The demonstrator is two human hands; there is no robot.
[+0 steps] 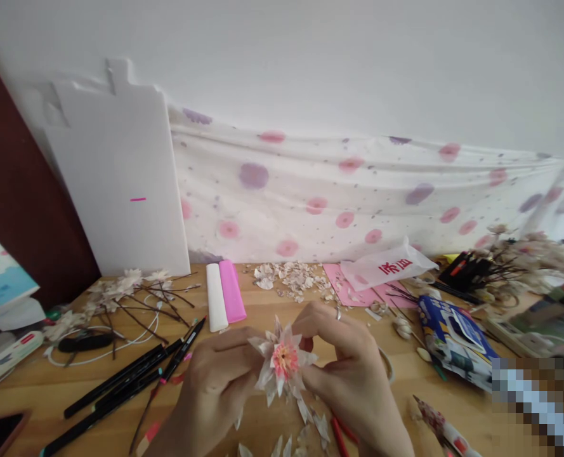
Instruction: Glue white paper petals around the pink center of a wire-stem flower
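Observation:
A handmade flower with pale pointed petals and a pink-orange centre faces up between my hands. My left hand is closed on its left side and partly behind the petals; the stem is hidden. My right hand curls in from the right, thumb and fingers bent at the petals' right edge, a ring on one finger. Loose pale petals lie on the table below the flower. Red-handled pliers or scissors lie partly hidden beside my right wrist.
Black markers and several stemmed flowers lie left. White and pink rolls, petal scraps and pink paper sit behind. At right are a blue packet and a pointed tube. A white foam board stands against the wall.

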